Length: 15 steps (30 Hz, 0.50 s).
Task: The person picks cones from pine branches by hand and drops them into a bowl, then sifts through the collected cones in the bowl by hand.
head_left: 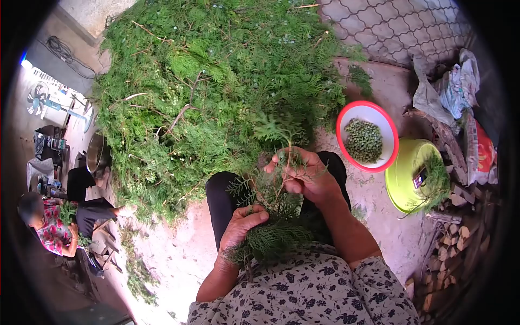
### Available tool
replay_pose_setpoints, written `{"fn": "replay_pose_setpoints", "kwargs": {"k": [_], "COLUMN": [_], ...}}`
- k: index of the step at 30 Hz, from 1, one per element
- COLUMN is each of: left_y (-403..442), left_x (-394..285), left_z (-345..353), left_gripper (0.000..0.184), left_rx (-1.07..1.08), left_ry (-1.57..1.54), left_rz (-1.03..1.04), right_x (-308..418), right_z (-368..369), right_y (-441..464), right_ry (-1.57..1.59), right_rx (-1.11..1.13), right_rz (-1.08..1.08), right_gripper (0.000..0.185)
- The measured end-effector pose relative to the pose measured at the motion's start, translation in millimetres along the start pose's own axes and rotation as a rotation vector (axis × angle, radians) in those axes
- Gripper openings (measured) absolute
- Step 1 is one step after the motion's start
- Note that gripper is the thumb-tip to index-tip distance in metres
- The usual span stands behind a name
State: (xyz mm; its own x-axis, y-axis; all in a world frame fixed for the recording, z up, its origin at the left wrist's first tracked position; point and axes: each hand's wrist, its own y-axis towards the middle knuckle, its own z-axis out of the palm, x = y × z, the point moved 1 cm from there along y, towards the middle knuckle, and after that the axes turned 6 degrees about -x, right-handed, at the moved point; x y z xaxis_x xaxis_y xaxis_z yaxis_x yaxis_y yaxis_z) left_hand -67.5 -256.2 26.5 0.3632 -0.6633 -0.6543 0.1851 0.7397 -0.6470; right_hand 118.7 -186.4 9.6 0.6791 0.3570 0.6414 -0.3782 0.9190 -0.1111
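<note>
My left hand [242,229] is closed around the lower part of a leafy green arborvitae branch [279,235], just above my lap. Higher up and to the right, my right hand [307,174] is closed, its thumb and fingers pinching a thin upper stem of the branch. A feathery sprig tip [279,129] sticks up beyond those fingers. In front of my knees lies a large heap of cut arborvitae branches [216,92]. A white basin with a red rim [339,120] stands to the right, holding small green cones [363,141].
A lime-green tub [400,187], tilted or upside down, has a sprig [436,184] and a small dark item on it. Sacks [455,86] and stacked firewood [447,254] line the right. At left another person [54,227] sits holding greenery, with a fan [38,98] behind.
</note>
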Motion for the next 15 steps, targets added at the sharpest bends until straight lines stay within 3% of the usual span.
{"fn": "replay_pose_setpoints", "kwargs": {"k": [7,10,15], "left_y": [0.4,-1.1,-0.9], "left_x": [2.9,1.6,4.3], "left_z": [0.8,3.9,7.1], "left_gripper": [0.008,0.008,0.008], "left_rx": [0.020,0.011,-0.028], "left_ry": [0.011,-0.008,-0.001], "left_rz": [-0.006,-0.006,-0.004], "right_x": [-6.3,-2.8,-6.9], "right_z": [-2.6,-3.3,-5.3], "right_y": [-3.0,-7.0,-10.0], "right_ry": [-0.114,-0.214,-0.037], "right_rx": [-0.144,-0.197,-0.176], "right_rz": [-0.186,-0.173,-0.175], "right_gripper": [0.026,0.030,0.031]}}
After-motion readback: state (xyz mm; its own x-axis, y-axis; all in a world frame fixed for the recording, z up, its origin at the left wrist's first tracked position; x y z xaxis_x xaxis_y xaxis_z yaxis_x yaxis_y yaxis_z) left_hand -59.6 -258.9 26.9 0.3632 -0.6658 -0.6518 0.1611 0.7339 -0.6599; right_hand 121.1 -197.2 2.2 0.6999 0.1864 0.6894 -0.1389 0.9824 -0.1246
